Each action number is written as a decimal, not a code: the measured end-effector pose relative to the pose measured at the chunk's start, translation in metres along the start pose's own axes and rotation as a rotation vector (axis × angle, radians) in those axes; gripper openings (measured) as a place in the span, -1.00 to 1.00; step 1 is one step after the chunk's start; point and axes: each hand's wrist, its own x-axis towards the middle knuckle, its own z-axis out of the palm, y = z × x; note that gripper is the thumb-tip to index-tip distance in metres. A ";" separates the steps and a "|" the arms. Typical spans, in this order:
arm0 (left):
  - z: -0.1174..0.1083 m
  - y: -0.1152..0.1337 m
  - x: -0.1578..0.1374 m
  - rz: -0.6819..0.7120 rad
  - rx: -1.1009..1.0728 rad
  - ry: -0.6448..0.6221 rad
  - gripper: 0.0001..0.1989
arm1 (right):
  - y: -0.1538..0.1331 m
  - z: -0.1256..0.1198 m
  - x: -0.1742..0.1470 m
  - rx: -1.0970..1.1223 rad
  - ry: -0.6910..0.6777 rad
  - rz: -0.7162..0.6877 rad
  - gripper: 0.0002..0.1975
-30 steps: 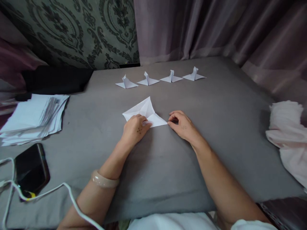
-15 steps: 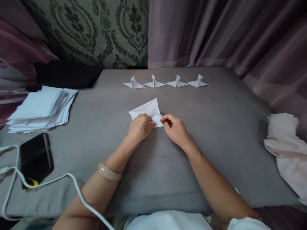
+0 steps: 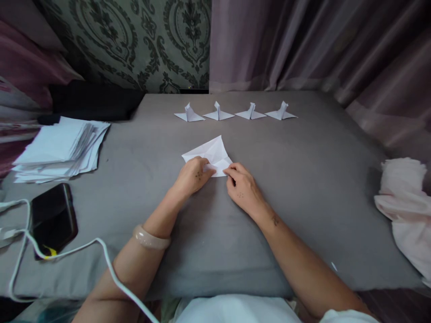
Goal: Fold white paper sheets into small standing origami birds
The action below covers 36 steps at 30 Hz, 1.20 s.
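Note:
A creased, partly folded sheet of white paper [image 3: 212, 150] lies on the grey cloth in front of me. My left hand [image 3: 195, 174] grips its near left part, thumb and fingers closed on the edge and covering that corner. At the near right corner, my right hand [image 3: 243, 186] pinches the paper between thumb and forefinger, its other fingers curled in. Beyond the sheet stands a row of several folded paper birds [image 3: 218, 112] with spread wings and upright necks.
To the left are a stack of white paper sheets [image 3: 57, 146] and a black phone [image 3: 55, 220] with a white cable [image 3: 101, 244] that runs across my left forearm. A pale pink cloth [image 3: 404, 202] lies bunched at the right edge. Curtains [image 3: 256, 45] hang behind the grey-covered table [image 3: 303, 179].
My right hand has turned a little, its fingertips shifting slightly left onto the paper's corner. The left hand has moved slightly up and left. The view has shifted a little.

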 end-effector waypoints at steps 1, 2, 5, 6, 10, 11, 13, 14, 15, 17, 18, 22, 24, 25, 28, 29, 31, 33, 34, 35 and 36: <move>0.000 0.000 0.000 -0.001 0.003 0.000 -0.78 | 0.000 0.000 0.000 -0.019 -0.010 -0.010 -0.65; 0.000 0.000 0.000 0.000 0.005 0.000 -0.78 | -0.001 -0.001 -0.001 -0.040 -0.020 -0.017 -0.63; 0.000 0.000 0.001 -0.005 0.001 0.001 -0.79 | -0.004 -0.001 -0.002 -0.115 -0.049 -0.028 -0.60; 0.001 0.001 0.002 -0.012 0.001 -0.001 -0.79 | -0.005 0.000 -0.002 -0.139 -0.057 -0.031 -0.59; 0.001 -0.001 0.002 -0.027 0.003 0.006 -0.79 | -0.006 0.002 0.001 -0.113 -0.030 -0.008 -0.66; 0.000 -0.002 0.002 -0.024 -0.009 0.009 -0.78 | -0.005 0.003 0.002 -0.074 -0.007 0.019 -0.69; -0.001 -0.008 0.001 -0.011 -0.068 -0.004 -0.75 | -0.003 0.005 0.005 0.009 0.029 0.092 -0.76; -0.001 -0.011 0.000 0.002 -0.113 -0.026 -0.74 | -0.001 0.006 0.006 0.041 0.036 0.127 -0.79; -0.002 -0.014 0.000 0.020 -0.159 -0.053 -0.73 | 0.000 0.007 0.007 0.062 0.037 0.156 -0.82; -0.004 -0.018 -0.001 0.067 -0.224 -0.102 -0.75 | 0.001 0.008 0.008 0.080 0.039 0.192 -0.86; -0.004 -0.020 -0.001 0.088 -0.239 -0.115 -0.78 | 0.002 0.008 0.009 0.086 0.042 0.200 -0.86; -0.005 -0.019 -0.001 0.102 -0.296 -0.117 -0.85 | 0.002 0.009 0.011 0.134 0.048 0.209 -0.88; -0.005 -0.017 -0.001 0.074 -0.337 -0.127 -0.85 | 0.002 0.008 0.011 0.142 0.050 0.213 -0.88; -0.006 -0.016 -0.001 0.067 -0.347 -0.137 -0.85 | 0.002 0.008 0.011 0.139 0.050 0.216 -0.88; -0.010 -0.015 0.000 0.098 -0.328 -0.171 -0.87 | 0.002 0.008 0.011 0.127 0.052 0.227 -0.88; -0.011 -0.016 0.001 0.127 -0.308 -0.177 -0.87 | 0.002 0.008 0.011 0.125 0.054 0.230 -0.88; -0.012 -0.017 0.002 0.182 -0.254 -0.170 -0.88 | 0.001 0.008 0.011 0.123 0.056 0.231 -0.89; -0.010 -0.018 0.004 0.210 -0.210 -0.158 -0.88 | 0.000 0.008 0.011 0.127 0.055 0.229 -0.89; -0.009 -0.019 0.005 0.215 -0.197 -0.156 -0.87 | 0.000 0.008 0.011 0.130 0.056 0.228 -0.89; -0.007 -0.020 0.006 0.214 -0.192 -0.155 -0.86 | 0.000 0.008 0.011 0.132 0.057 0.227 -0.89; -0.006 -0.021 0.007 0.212 -0.192 -0.154 -0.85 | 0.000 0.008 0.011 0.134 0.059 0.226 -0.89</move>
